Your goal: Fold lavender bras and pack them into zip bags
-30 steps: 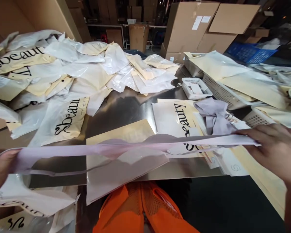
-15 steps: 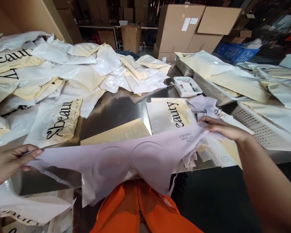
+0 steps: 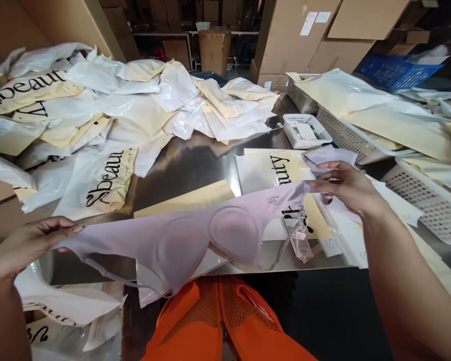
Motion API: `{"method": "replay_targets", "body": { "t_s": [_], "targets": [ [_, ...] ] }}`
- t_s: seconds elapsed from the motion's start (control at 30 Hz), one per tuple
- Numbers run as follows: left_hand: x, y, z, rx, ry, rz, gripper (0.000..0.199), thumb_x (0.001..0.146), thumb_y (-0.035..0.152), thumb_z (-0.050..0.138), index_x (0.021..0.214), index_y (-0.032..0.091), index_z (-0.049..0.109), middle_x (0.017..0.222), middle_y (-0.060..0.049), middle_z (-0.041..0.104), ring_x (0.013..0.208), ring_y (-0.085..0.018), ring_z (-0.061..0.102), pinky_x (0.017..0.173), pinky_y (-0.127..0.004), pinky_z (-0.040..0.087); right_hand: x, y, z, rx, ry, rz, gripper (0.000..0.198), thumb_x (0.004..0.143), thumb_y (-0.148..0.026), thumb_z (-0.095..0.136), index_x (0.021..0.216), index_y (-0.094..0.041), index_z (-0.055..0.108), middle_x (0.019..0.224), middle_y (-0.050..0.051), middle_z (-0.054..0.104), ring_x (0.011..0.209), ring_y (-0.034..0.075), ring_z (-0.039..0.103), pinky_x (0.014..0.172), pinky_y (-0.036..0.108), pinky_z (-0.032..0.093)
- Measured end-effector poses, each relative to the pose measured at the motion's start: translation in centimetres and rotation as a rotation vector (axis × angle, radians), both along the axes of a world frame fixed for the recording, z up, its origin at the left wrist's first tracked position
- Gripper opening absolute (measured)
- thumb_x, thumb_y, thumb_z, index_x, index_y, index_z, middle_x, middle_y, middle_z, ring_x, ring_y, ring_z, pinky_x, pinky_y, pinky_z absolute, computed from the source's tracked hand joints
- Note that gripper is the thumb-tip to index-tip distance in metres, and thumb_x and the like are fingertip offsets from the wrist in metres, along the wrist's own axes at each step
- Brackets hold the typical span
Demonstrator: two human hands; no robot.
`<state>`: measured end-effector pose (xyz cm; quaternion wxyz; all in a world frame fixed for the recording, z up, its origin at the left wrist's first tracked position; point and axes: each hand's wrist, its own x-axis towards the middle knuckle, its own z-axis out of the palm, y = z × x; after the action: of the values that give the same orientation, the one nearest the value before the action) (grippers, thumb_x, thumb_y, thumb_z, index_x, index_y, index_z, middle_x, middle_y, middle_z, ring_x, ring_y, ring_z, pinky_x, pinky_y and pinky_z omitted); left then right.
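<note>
A lilac bra (image 3: pixel 135 235) is stretched out across the front of the table, its two padded cups (image 3: pixel 235 228) facing up toward me. My left hand (image 3: pixel 41 240) pinches one end of its band between thumb and fingers. The other end is gripped by my right hand (image 3: pixel 346 188). Thin straps dangle below the band, and a paper tag (image 3: pixel 300 244) hangs near the right end. Under and behind the bra lie a flat bag with black lettering (image 3: pixel 255 170) and a cream-coloured bag (image 3: pixel 188 199). More lilac fabric (image 3: pixel 332 155) lies just behind my right hand.
Filled plastic bags (image 3: pixel 135 108) are heaped at the back left. A small white basket (image 3: pixel 306 131) stands at the back, beside larger white baskets (image 3: pixel 428 200) with bags on them. Cardboard boxes (image 3: pixel 293 45) rise behind. More bags (image 3: pixel 75 311) lie low at the left.
The bra has turned so its cups show more plainly and its straps hang free. Both hands still hold its ends. The view has shifted slightly, with the table contents now farther right.
</note>
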<state>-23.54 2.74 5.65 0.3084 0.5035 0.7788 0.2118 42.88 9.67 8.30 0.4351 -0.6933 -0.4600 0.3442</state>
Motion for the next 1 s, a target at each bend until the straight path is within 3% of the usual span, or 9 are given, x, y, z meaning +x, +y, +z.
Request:
{"method": "replay_targets", "body": {
  "t_s": [0.1,0.2,0.3,0.37,0.47,0.6,0.73,0.83,1.0],
  "targets": [
    [1.9,-0.2,1.0,0.003,-0.208,0.091,0.069,0.040,0.074,0.084,0.085,0.025,0.066,0.075,0.008,0.064,0.070,-0.013,0.054,0.051,-0.018,0.045,-6.1,-1.0,0.8,0.140,0.038,0.120,0.059,0.056,-0.015,0.084,0.109,-0.021,0.058,0.073,-0.004,0.061,0.051,0.011,0.053,0.038,0.020,0.040],
    [4.7,-0.2,2.1,0.018,-0.314,0.121,0.067,0.043,0.061,0.089,0.093,0.026,0.064,0.067,0.008,0.057,0.061,-0.012,0.051,0.045,-0.018,0.043,-14.0,-2.2,0.2,0.174,0.048,0.427,0.054,0.065,-0.018,0.077,0.115,-0.024,0.055,0.078,-0.005,0.060,0.049,0.010,0.055,0.040,0.020,0.042],
    [7.9,0.0,3.0,0.020,-0.426,0.032,0.055,0.053,0.048,0.088,0.095,0.025,0.062,0.059,0.008,0.053,0.053,-0.011,0.050,0.042,-0.019,0.042,-20.7,-2.9,-1.0,0.094,0.049,0.829,0.054,0.075,-0.027,0.072,0.125,-0.025,0.052,0.090,-0.001,0.066,0.057,0.011,0.060,0.050,0.022,0.048],
    [10.1,0.3,3.4,0.028,-0.509,-0.065,0.051,0.058,0.045,0.086,0.095,0.023,0.061,0.059,0.006,0.052,0.049,-0.011,0.050,0.040,-0.020,0.042,-22.8,-3.0,-1.5,0.053,0.098,0.968,0.062,0.077,-0.036,0.074,0.132,-0.026,0.049,0.105,0.004,0.067,0.070,0.014,0.066,0.061,0.026,0.053],
    [13.4,1.0,3.5,0.034,-0.616,-0.241,0.047,0.065,0.042,0.084,0.099,0.021,0.060,0.064,0.004,0.054,0.048,-0.012,0.051,0.039,-0.025,0.049,-21.6,-3.4,-1.7,0.119,0.369,0.786,0.054,0.083,-0.042,0.068,0.131,-0.029,0.047,0.115,0.005,0.063,0.085,0.017,0.070,0.075,0.032,0.057],
    [18.4,2.8,2.8,0.036,-0.719,-0.431,0.040,0.073,0.036,0.080,0.104,0.021,0.061,0.071,0.003,0.057,0.050,-0.010,0.049,0.045,-0.024,0.052,-17.1,-6.7,-2.9,0.153,0.667,0.409,0.033,0.087,-0.037,0.064,0.117,-0.027,0.053,0.101,0.001,0.065,0.087,0.017,0.071,0.080,0.036,0.060],
    [23.0,4.4,1.6,-0.106,-0.719,-0.640,0.045,0.085,0.044,0.069,0.123,0.023,0.057,0.082,-0.002,0.067,0.067,-0.017,0.066,0.057,-0.024,0.053,-17.1,-13.2,-6.6,-0.061,0.675,0.463,0.021,0.090,-0.035,0.061,0.106,-0.022,0.064,0.094,0.005,0.071,0.088,0.020,0.071,0.082,0.039,0.059],
    [24.4,4.9,0.8,-0.142,-0.679,-0.695,0.054,0.088,0.053,0.061,0.131,0.023,0.051,0.104,-0.011,0.071,0.085,-0.025,0.072,0.067,-0.030,0.055,-20.0,-16.9,-9.5,-0.055,0.403,0.472,0.016,0.090,-0.034,0.061,0.100,-0.023,0.067,0.090,0.006,0.071,0.083,0.022,0.070,0.075,0.038,0.060],
    [21.9,4.3,0.0,-0.010,-0.618,-0.537,0.056,0.086,0.059,0.060,0.126,0.020,0.052,0.107,-0.013,0.071,0.087,-0.026,0.072,0.070,-0.032,0.055,-23.6,-16.2,-11.3,0.543,-0.393,0.573,0.036,0.088,-0.009,0.049,0.119,-0.021,0.060,0.109,0.013,0.067,0.105,0.028,0.063,0.087,0.044,0.056]
  ]
}}
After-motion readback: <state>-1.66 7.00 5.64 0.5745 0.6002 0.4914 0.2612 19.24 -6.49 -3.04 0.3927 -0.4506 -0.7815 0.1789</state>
